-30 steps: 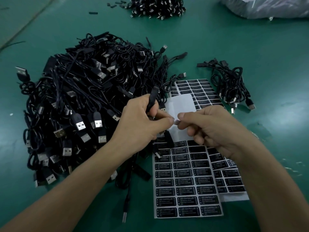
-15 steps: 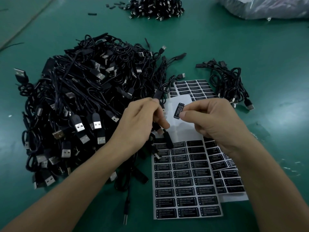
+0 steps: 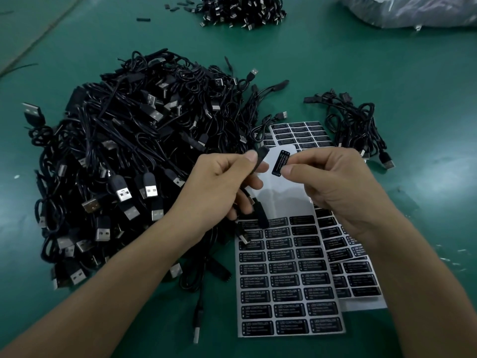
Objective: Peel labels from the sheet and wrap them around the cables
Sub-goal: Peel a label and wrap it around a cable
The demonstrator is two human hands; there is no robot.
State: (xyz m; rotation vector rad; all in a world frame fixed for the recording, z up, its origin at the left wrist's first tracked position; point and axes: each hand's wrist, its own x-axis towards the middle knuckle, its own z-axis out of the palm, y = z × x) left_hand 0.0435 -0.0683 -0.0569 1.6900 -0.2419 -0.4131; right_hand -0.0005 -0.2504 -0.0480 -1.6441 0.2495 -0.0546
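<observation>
Above the far end of a label sheet (image 3: 289,280) on a green desk (image 3: 387,73), two bare hands meet, seen from the wearer's own head. The left hand (image 3: 219,187) has its grip closed round a black cable (image 3: 259,157): thumb and fingers pinch a slim black block on it, whose tip sticks up past the thumb. More of that cable hangs out under the hand and lies across the sheet's upper left corner.

The right hand (image 3: 333,184) has its grip narrowed to a pinch, with thumb and forefinger holding one peeled label (image 3: 280,162) by its lower edge. This label is black with white print, stands on end, and is just beside the cable tip without touching it. Its print runs sideways and starts "LED CO"; the rest is hidden by the thumb.

The sheet holds rows of black labels, three across, each headed "LED CONTROLLER". The smaller lines beneath are too blurred to read. Its far end, under the hands, is bare white backing.

A second sheet (image 3: 361,280) of the same labels pokes out from under the label sheet's right edge, and a third sheet (image 3: 302,133) lies beyond its far end.

Left of the label sheet is a large heap of black USB cables (image 3: 124,164) with silver plugs. Beyond the sheet's far right corner lies a small bundle of cables (image 3: 356,127). Much farther back are another cable pile (image 3: 242,11) and a crumpled clear plastic bag (image 3: 413,9).
</observation>
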